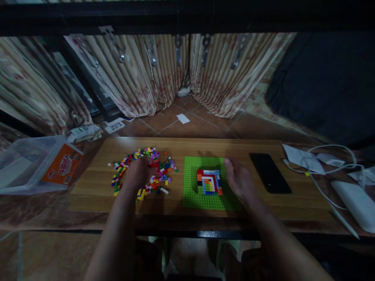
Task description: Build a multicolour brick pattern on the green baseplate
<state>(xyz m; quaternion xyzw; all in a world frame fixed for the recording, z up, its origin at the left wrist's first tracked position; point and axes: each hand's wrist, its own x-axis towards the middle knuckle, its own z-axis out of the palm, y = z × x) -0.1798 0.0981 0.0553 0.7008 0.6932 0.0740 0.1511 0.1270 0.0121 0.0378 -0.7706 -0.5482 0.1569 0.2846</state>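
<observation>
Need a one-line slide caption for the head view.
Left hand at the loose bricks, right hand by the green baseplate bearing a brick build.

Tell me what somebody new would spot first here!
Probably the bright green baseplate near the middle of the wooden board, with colorful bricks built up on it and the right hand at its right edge. Next might be the scattered loose bricks to its left, where the left hand is.
</observation>
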